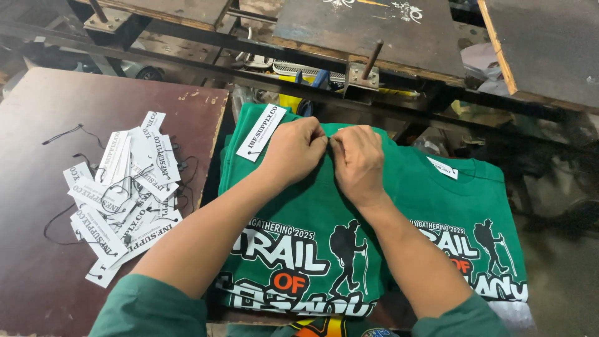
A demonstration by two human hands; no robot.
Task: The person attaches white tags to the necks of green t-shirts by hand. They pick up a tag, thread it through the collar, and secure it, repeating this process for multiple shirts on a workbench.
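Hands (pixel 298 150) (pixel 357 163) pinch soft green shirt (pixel 312 206) collar beside rectangular paper tags (pixel 121 187)

**Green shirts, white tags**

The green T-shirts (pixel 299 206) carry white and orange lettering with black hiker silhouettes. The hang tags (pixel 125 187) are white with black print and black strings, on a dark brown board (pixel 50 249). The sleeves (pixel 150 309) are green.

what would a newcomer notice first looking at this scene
Two bare hands, the left hand and the right hand, meet with pinched fingers at the collar of a bright green printed t-shirt in the middle. A second green shirt lies to its right, and a heap of white paper hang tags with black strings lies on the brown board at left.
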